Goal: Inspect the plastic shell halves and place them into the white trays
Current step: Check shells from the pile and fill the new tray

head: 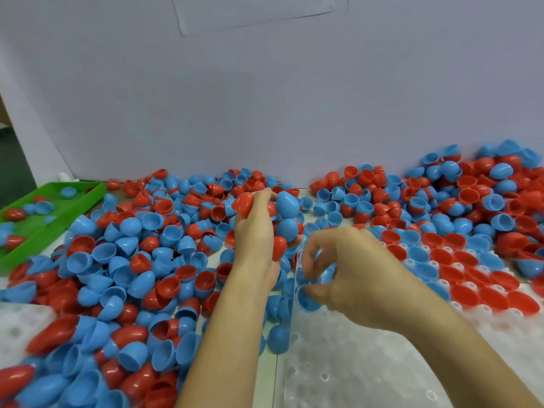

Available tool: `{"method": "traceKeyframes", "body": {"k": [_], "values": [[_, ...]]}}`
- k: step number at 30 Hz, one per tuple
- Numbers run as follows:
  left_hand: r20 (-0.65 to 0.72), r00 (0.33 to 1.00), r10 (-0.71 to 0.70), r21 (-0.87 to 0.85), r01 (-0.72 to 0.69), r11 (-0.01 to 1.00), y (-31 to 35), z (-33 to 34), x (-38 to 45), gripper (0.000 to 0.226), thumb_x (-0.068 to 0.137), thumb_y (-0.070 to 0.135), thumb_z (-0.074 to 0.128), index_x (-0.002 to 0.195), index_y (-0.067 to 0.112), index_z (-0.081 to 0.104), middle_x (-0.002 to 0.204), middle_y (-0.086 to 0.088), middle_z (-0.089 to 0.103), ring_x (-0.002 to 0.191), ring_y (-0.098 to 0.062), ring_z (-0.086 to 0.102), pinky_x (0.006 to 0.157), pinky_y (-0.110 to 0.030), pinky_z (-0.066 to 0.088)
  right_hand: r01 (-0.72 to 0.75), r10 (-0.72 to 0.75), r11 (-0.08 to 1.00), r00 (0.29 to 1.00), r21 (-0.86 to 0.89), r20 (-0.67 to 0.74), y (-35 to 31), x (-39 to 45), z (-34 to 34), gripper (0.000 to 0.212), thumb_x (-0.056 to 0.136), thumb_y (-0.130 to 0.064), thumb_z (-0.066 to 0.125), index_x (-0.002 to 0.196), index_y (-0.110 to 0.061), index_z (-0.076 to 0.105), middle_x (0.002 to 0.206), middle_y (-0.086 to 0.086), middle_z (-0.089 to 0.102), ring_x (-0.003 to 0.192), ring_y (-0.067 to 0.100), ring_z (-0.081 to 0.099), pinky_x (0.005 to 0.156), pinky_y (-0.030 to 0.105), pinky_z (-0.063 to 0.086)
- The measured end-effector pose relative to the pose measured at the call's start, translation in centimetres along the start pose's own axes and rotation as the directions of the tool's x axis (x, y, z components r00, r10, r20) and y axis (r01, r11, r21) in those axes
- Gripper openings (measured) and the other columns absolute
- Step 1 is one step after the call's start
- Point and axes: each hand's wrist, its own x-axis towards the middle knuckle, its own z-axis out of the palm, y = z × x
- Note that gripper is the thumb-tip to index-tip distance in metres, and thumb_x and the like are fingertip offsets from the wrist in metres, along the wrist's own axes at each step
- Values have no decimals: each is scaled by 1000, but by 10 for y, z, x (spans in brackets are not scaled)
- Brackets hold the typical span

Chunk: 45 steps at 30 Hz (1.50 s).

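A blue shell half [307, 298] is being pinched between curled fingertips of the right hand [350, 275] and lowered, it seems, onto the near-left corner of the white tray [368, 372]; a clutch of red and blue halves [282, 219] is being cupped in the left hand [256, 231]. For a sound placement, the half is best being seated square in one dimple beside the filled rows [459, 260]. Loose halves [117, 260] are being drawn from the bench; a green tray [38, 225] is lying far left
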Motion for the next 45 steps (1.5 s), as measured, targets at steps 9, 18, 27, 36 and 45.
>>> {"method": "traceKeyframes", "body": {"k": [9,18,27,36,45], "values": [[50,999,-20,-30,21,999,-2,1,-2,23,91,33,64,77,15,64,66,-5,66,56,-15,65,47,-28,50,61,-37,960,995,-273,94,1,-2,19,17,78,-23,80,88,-30,68,85,-17,65,73,6,62,68,26,57],[231,970,-73,92,53,994,-2,9,-10,27,93,35,62,70,22,68,72,-4,68,62,-16,64,47,-28,50,134,-44,970,916,202,-399,21,4,-28,21,83,-39,71,103,-39,63,85,-15,65,76,-2,64,62,8,47],[533,846,11,468,-306,829,-19,24,-21,23,102,19,49,88,13,67,70,-4,63,67,-20,62,57,-32,54,184,-105,972,896,145,-432,13,3,-26,31,81,-42,69,112,-35,72,100,-24,66,97,-9,57,79,2,39],[655,755,10,334,-302,893,-15,24,-24,20,90,37,67,109,37,72,111,10,75,105,-8,71,83,-20,57,163,114,810,898,563,-424,20,6,-33,7,89,-22,71,92,-25,77,84,-15,76,82,-3,70,73,9,53],[632,774,-42,271,-170,947,-14,20,-24,33,84,43,73,113,27,72,112,-4,74,98,-24,73,66,-24,57,101,233,594,928,798,-291,16,5,-31,17,94,-22,64,108,-27,74,90,0,77,90,12,74,85,30,57]]}}
